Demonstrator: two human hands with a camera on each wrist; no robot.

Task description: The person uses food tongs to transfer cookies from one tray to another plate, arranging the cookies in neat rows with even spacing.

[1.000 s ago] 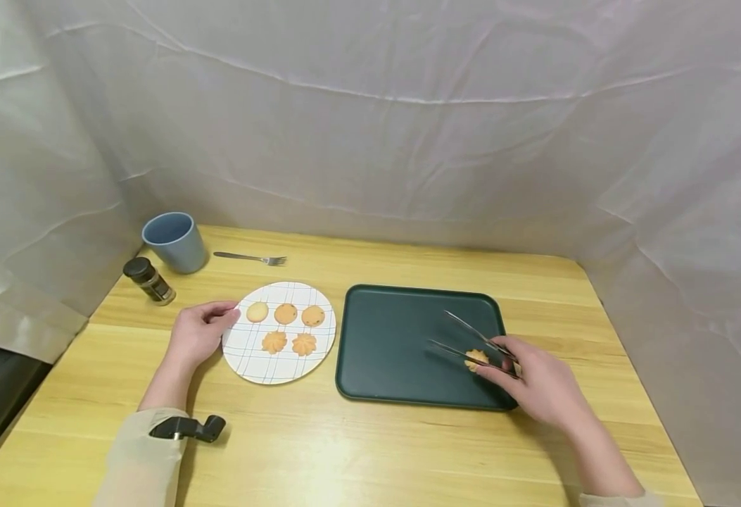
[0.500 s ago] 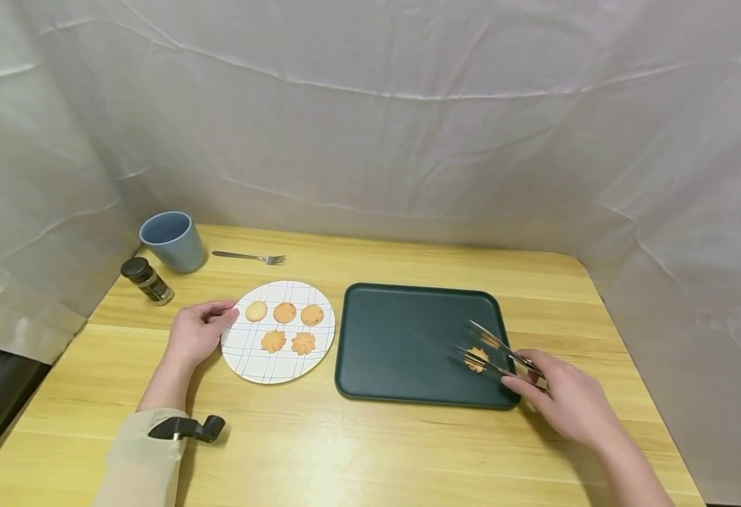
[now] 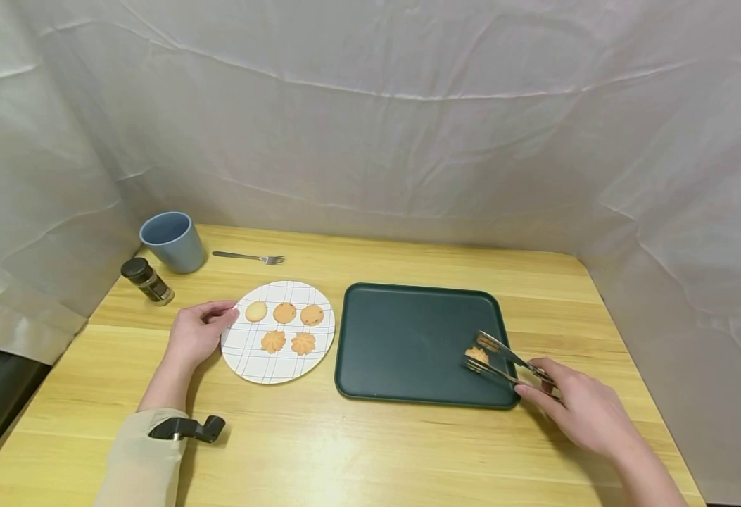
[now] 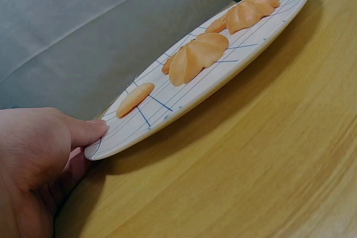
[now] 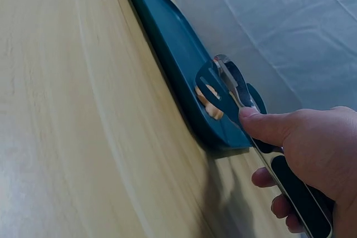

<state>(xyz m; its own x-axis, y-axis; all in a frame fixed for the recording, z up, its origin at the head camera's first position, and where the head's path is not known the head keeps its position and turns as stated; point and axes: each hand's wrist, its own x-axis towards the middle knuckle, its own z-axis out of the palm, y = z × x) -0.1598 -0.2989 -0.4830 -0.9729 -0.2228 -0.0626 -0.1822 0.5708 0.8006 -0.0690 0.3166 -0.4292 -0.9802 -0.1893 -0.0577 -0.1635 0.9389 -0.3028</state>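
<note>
At its left rim, the white checked plate (image 3: 250,359) is gripped by my left hand (image 3: 198,334). The left wrist view shows the thumb on top of the rim, with other fingers below. On the plate lie several cookies, round ones in the back row and two fluted ones (image 3: 273,342) in front. My right hand (image 3: 588,412) holds metal tongs (image 3: 513,355) over the right end of the dark green tray (image 3: 402,345). The tong ends stand apart around a fluted cookie (image 3: 476,354) on the tray. Whether they touch it I cannot tell.
A blue-grey cup (image 3: 180,246) and a black-capped spice jar (image 3: 150,283) stand at the back left of the wooden table (image 3: 269,451). Beside them lies a fork (image 3: 250,258). Pale cloth (image 3: 376,141) hangs behind the table and along both sides.
My right hand has drawn back to the right with the tongs, and their ends now lie at the cookie rather than beyond it. The left hand and plate have stayed put.
</note>
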